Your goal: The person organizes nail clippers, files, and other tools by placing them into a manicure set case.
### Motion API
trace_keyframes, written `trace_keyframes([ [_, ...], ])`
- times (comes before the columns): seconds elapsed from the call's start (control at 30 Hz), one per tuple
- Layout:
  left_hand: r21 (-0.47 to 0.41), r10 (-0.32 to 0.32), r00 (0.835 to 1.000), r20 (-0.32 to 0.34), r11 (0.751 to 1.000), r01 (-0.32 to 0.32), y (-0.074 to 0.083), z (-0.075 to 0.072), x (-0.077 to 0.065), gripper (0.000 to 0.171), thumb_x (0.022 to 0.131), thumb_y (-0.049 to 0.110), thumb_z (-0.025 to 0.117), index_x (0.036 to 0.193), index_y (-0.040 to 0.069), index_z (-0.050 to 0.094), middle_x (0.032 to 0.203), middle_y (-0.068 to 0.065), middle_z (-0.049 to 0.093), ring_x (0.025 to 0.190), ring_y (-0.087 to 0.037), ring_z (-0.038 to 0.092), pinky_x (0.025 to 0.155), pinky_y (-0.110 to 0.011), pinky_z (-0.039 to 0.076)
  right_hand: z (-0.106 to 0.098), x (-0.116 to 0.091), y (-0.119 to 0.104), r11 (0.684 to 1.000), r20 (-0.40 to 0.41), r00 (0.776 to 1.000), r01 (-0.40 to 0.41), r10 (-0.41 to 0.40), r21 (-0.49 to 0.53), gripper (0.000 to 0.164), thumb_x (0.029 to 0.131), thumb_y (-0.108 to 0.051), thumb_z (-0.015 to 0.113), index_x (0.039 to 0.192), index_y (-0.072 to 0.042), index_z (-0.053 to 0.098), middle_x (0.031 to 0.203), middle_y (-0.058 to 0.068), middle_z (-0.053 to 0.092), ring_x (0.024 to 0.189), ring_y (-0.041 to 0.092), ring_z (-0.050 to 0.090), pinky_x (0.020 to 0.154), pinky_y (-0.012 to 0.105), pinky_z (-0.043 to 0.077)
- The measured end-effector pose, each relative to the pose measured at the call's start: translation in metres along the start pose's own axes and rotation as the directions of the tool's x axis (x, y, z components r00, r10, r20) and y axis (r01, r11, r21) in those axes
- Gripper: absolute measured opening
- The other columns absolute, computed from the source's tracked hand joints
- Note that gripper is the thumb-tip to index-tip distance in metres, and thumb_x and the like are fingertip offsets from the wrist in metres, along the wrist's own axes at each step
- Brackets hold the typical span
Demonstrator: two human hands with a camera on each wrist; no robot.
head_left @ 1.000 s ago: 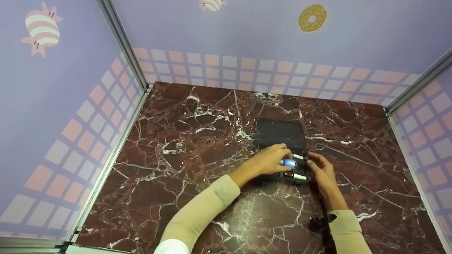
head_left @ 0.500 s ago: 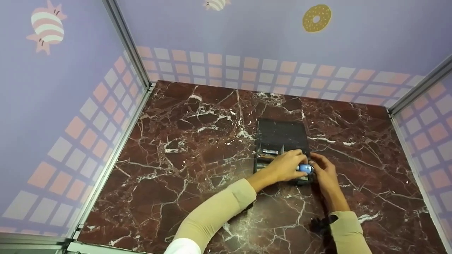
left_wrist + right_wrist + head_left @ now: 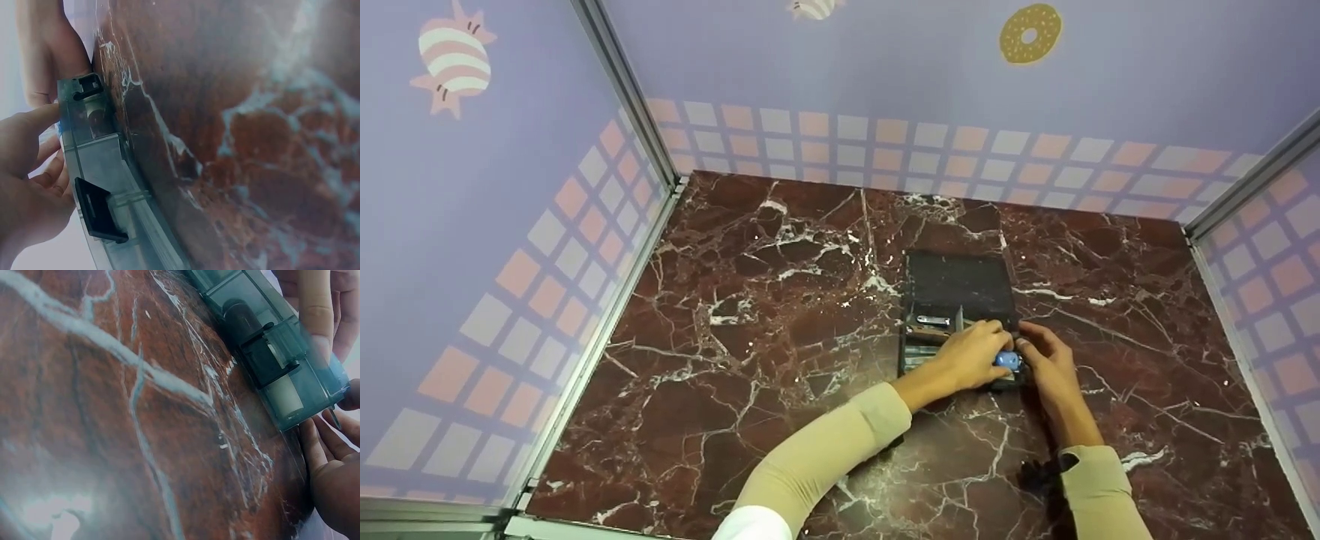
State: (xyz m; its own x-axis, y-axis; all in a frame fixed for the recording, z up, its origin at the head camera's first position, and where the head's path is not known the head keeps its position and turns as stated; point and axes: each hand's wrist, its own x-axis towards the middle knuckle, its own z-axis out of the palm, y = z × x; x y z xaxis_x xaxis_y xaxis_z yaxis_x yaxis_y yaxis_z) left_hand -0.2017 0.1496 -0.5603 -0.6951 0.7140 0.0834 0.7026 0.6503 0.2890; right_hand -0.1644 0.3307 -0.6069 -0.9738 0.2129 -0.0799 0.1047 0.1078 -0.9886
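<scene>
A clear, dark-tinted compartment box [image 3: 960, 283] lies with its lid folded back on the marble surface. Over its right end, my left hand [image 3: 969, 358] pinches a small, smooth blue object [image 3: 1008, 362] whose kind I cannot tell. My right hand [image 3: 1051, 369] rests against the box's right side, its fingertips at the edge by the blue object. A nail clipper [image 3: 934, 321] and a brown piece [image 3: 928, 333] lie in the left compartments. In the right wrist view, a dark cylinder [image 3: 241, 318] shows through the wall; the left hand covers the middle compartments.
Black latches [image 3: 100, 209] stick out from the box's front wall. Purple panels [image 3: 840, 60] with checkered bands close off the back and both sides. A dark item [image 3: 1039, 476] sits at the right wrist.
The left hand has moved right with the blue object, from mid-box to the right end, then slightly lower. The nail clipper at the left came into view. The right hand has stayed put.
</scene>
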Motion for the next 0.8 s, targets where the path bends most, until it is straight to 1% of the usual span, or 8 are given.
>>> trace_keyframes([
  [0.07, 0.003, 0.002, 1.0, -0.009, 1.0, -0.002, 0.001, 0.001, -0.001, 0.037, 0.093, 0.048, 0.081, 0.119, 0.023, 0.073, 0.118, 0.008, 0.063, 0.107, -0.009, 0.06, 0.09, -0.021, 0.054, 0.0, 0.0, 0.001, 1.0, 0.004, 1.0, -0.001, 0.001, 0.004, 0.042, 0.107, -0.002, 0.056, 0.148, 0.005, 0.054, 0.134, 0.024, 0.061, 0.107, 0.009, 0.062, 0.09, 0.018, 0.052],
  [0.13, 0.002, 0.009, 1.0, -0.02, 1.0, -0.009, 0.001, 0.001, -0.003, 0.036, 0.093, 0.046, 0.081, 0.119, 0.023, 0.073, 0.119, 0.008, 0.064, 0.108, -0.01, 0.06, 0.091, -0.02, 0.053, 0.0, -0.001, 0.0, 1.0, 0.007, 1.0, -0.004, 0.004, 0.009, 0.041, 0.107, -0.002, 0.057, 0.148, 0.004, 0.054, 0.128, 0.017, 0.064, 0.105, 0.009, 0.063, 0.087, 0.02, 0.055],
  [0.27, -0.018, 0.025, 0.999, -0.027, 1.0, -0.026, 0.0, -0.002, -0.005, 0.036, 0.094, 0.043, 0.081, 0.121, 0.022, 0.073, 0.121, 0.007, 0.064, 0.109, -0.011, 0.059, 0.092, -0.019, 0.052, 0.0, -0.002, -0.002, 1.0, 0.004, 1.0, -0.009, 0.009, 0.024, 0.041, 0.107, -0.004, 0.059, 0.147, 0.003, 0.055, 0.122, 0.011, 0.066, 0.1, 0.01, 0.065, 0.08, 0.022, 0.057],
  [0.37, -0.031, 0.041, 0.999, -0.018, 0.999, -0.042, -0.005, -0.006, -0.007, 0.036, 0.095, 0.043, 0.08, 0.123, 0.022, 0.073, 0.122, 0.007, 0.063, 0.108, -0.011, 0.058, 0.092, -0.019, 0.051, 0.0, -0.002, -0.002, 0.999, 0.0, 1.0, -0.011, 0.011, 0.03, 0.041, 0.107, -0.003, 0.058, 0.147, 0.004, 0.055, 0.126, 0.018, 0.064, 0.1, 0.01, 0.065, 0.081, 0.022, 0.057],
  [0.57, -0.058, 0.074, 0.997, -0.006, 0.996, -0.074, -0.017, -0.017, -0.01, 0.041, 0.096, 0.041, 0.079, 0.13, 0.02, 0.071, 0.125, 0.005, 0.062, 0.108, -0.012, 0.057, 0.095, -0.022, 0.051, -0.001, -0.001, -0.003, 0.999, 0.004, 1.0, -0.018, 0.018, 0.03, 0.042, 0.108, -0.004, 0.057, 0.148, 0.004, 0.054, 0.134, 0.025, 0.059, 0.1, 0.012, 0.064, 0.08, 0.022, 0.057],
  [0.67, -0.08, 0.076, 0.997, -0.012, 0.994, -0.077, -0.022, -0.024, -0.012, 0.045, 0.095, 0.041, 0.08, 0.134, 0.02, 0.07, 0.128, 0.005, 0.061, 0.111, -0.013, 0.057, 0.097, -0.023, 0.051, 0.0, -0.001, -0.003, 0.999, 0.005, 1.0, -0.018, 0.018, 0.038, 0.042, 0.108, -0.005, 0.058, 0.148, 0.005, 0.054, 0.137, 0.027, 0.058, 0.102, 0.012, 0.063, 0.081, 0.022, 0.057],
  [0.8, -0.12, 0.072, 0.997, -0.002, 0.99, -0.072, -0.027, -0.034, -0.015, 0.051, 0.094, 0.042, 0.081, 0.139, 0.022, 0.067, 0.131, 0.004, 0.06, 0.116, -0.014, 0.057, 0.1, -0.026, 0.05, 0.002, -0.002, -0.003, 0.998, 0.009, 1.0, -0.029, 0.028, 0.051, 0.042, 0.107, -0.004, 0.058, 0.148, 0.005, 0.053, 0.136, 0.026, 0.059, 0.102, 0.012, 0.064, 0.082, 0.023, 0.058],
])
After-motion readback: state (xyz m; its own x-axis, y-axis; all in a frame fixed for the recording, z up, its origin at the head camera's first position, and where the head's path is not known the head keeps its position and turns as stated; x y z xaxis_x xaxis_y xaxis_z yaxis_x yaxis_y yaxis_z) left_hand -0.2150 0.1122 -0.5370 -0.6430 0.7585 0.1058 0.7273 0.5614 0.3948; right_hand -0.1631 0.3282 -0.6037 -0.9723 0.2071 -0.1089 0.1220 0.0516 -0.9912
